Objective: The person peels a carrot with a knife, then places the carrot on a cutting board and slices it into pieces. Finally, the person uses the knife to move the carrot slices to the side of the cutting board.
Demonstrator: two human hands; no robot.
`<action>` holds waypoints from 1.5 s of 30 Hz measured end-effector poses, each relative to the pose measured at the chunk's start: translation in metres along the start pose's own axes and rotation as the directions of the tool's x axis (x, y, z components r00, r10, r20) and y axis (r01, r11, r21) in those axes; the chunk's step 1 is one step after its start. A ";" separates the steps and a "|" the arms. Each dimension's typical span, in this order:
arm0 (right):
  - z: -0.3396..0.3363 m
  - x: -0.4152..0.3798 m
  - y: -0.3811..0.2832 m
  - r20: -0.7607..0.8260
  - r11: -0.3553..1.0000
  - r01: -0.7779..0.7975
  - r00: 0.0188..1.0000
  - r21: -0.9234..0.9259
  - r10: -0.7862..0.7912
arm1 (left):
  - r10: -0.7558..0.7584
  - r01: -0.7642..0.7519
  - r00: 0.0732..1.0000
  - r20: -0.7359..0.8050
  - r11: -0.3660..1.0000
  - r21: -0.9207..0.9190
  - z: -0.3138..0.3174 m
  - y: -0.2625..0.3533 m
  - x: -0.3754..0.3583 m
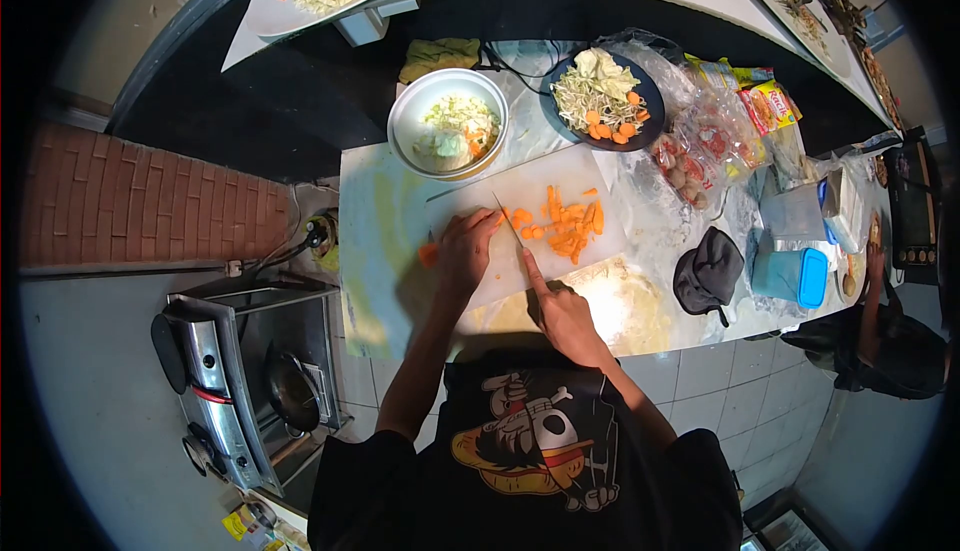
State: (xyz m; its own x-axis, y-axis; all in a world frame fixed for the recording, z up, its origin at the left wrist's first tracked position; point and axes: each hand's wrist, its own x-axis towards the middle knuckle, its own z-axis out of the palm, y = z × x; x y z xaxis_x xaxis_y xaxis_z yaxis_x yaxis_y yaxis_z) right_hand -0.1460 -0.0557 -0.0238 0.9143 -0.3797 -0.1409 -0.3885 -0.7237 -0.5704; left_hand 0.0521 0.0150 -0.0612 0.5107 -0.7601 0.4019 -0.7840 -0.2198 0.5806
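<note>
My right hand (565,319) grips a knife (509,220), its index finger stretched along the back of the blade. My left hand (468,249), fingers bent together, presses a carrot against the white cutting board (607,166) beside the blade. Most of that carrot is hidden under the fingers. To the right of the knife lies a loose pile of cut carrot pieces (572,230). Another orange carrot piece (428,254) shows at the left of my left hand.
Behind the board stand a pot (398,131) of shredded vegetables and a dark plate (655,116) with sprouts and carrot slices. Plastic bags (700,146), a black cap (709,271) and a blue-lidded container (790,276) are rightward. Another person's arm (874,286) shows far right; a stove (215,381) stands left.
</note>
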 end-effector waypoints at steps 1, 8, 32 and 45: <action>0.001 0.001 0.000 0.028 1.000 -0.020 0.999 -0.006 0.021 | -0.001 0.001 1.000 -0.004 1.000 -0.005 -0.001 0.000 0.000; 0.009 0.000 0.006 0.012 1.000 -0.013 1.000 0.023 0.013 | -0.010 0.011 1.000 0.013 0.999 -0.034 -0.005 -0.001 -0.002; 0.015 -0.005 0.009 -0.146 0.998 0.060 0.988 0.025 -0.055 | -0.021 0.022 1.000 0.018 0.999 -0.041 -0.002 -0.004 -0.006; 0.010 -0.005 0.005 -0.112 0.999 0.037 0.993 0.038 -0.032 | -0.010 0.010 1.000 0.015 1.000 -0.028 -0.004 -0.005 -0.009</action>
State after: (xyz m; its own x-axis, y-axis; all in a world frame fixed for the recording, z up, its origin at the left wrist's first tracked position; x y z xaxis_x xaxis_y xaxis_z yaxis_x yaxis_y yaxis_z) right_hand -0.1512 -0.0515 -0.0345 0.9079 -0.4181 -0.0312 -0.3499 -0.7146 -0.6057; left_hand 0.0530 0.0258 -0.0647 0.5131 -0.7668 0.3856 -0.7684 -0.2102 0.6044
